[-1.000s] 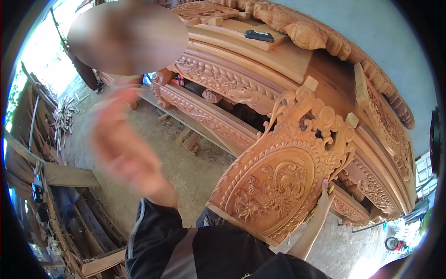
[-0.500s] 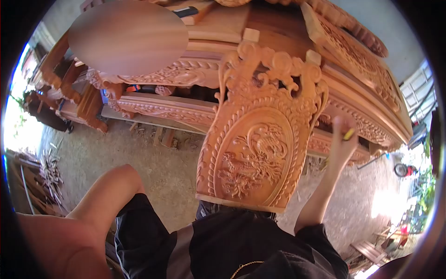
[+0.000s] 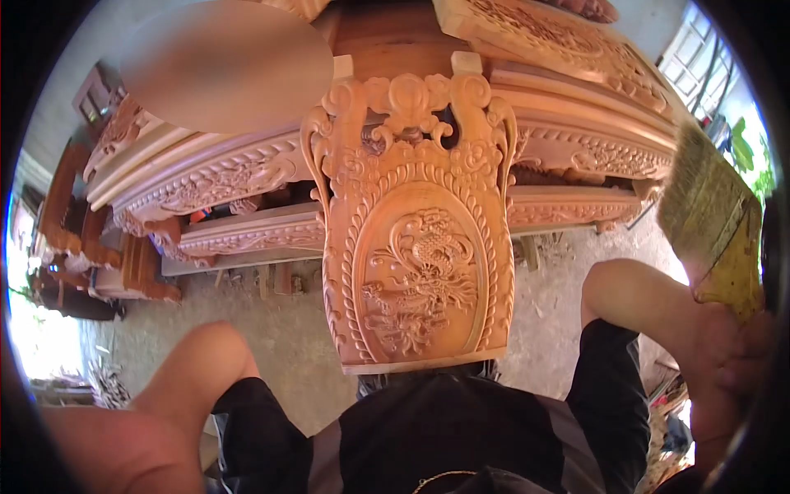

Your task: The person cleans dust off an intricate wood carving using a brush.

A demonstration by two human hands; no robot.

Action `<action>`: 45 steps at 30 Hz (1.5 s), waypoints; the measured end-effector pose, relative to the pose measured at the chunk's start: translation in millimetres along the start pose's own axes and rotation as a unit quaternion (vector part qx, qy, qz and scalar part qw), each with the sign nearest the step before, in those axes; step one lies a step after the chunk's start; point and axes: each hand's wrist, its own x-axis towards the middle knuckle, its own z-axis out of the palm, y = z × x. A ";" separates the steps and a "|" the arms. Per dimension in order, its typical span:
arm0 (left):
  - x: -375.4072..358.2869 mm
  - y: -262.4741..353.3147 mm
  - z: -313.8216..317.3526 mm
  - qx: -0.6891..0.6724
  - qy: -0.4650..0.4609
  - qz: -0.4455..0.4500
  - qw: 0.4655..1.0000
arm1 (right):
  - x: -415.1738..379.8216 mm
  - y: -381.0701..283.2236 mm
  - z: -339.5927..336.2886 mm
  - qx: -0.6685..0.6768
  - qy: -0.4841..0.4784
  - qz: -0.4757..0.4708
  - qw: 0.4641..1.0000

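My right hand point(image 3: 732, 350) is at the far right, raised near the camera, with its fingers closed round a flat paintbrush point(image 3: 728, 226). The brush has a worn yellow handle and brown bristles pointing up and left, clear of the wood. In front of my body stands a carved wooden panel point(image 3: 424, 272), like a chair back, with an oval dragon relief, an openwork scroll top and two square tenons. On the left my bent arm point(image 3: 218, 350) reaches toward the lower left edge, where blurred skin fills the corner. The fingers of my left hand cannot be made out.
Behind the panel stands a large piece of carved wooden furniture point(image 3: 247, 177). Another carved panel point(image 3: 559, 41) lies on top. Dark wooden furniture parts point(image 3: 136, 263) stand at the left, and wood scraps point(image 3: 280, 280) lie on the concrete floor. A blurred oval covers the upper left.
My right hand has come from beside the panel's right edge out to the far right, near the camera, bringing the brush into full view. The view has turned, so the panel appears further left and straighter.
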 end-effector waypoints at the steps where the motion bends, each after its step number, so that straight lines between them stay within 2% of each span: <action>1: -3.9 -1.5 1.8 -0.003 0.000 -0.003 1.000 | -1.8 -0.7 -0.9 -0.006 0.003 0.000 1.000; 16: -37.9 -4.8 17.8 0.004 0.018 0.030 0.999 | -31.1 0.0 -10.6 -0.007 0.003 -0.050 0.999; 32: -41.4 -2.8 4.8 -0.004 0.017 0.002 1.000 | -31.7 -8.9 4.1 -0.022 -0.001 -0.028 0.999; 45: -12.1 17.9 2.0 0.002 -0.006 0.029 1.000 | -24.0 -12.8 2.3 -0.004 -0.001 -0.006 1.000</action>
